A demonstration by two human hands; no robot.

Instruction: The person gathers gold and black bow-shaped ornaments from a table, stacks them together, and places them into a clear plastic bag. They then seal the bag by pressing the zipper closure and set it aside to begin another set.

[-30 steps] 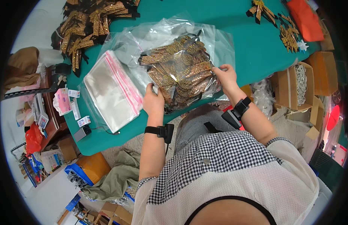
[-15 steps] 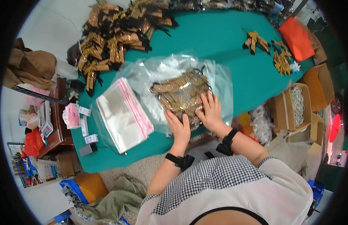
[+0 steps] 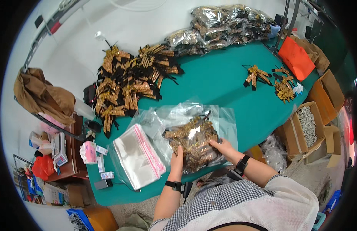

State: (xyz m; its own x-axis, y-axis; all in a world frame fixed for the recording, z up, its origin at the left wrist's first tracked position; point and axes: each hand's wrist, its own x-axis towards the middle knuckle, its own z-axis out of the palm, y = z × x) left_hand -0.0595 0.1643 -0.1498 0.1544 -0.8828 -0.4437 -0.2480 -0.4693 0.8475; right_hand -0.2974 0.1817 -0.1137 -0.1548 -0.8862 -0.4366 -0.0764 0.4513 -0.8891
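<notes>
In front of me a clear plastic bag bulges with gold, glittery strip pieces that have black ends. My left hand grips its near left side, thumb on top and fingers mostly hidden by the bag. On the opposite side my right hand holds the bag the same way, its thumb pressing on the plastic. Larger clear sheeting spreads beneath and behind the bag. Left of my left hand lies a stack of flat clear bags with pink-striped edges.
A heap of gold-and-black pieces covers the table's far left, and filled bags are piled at the back. Smaller bunches lie far right near an orange bag. Open cartons stand beside the green table. Tissues sit at left.
My hands have gone from lying spread on the filled bag to gripping its two sides. The head view has tilted up, bringing more of the wall and the piled bags into sight.
</notes>
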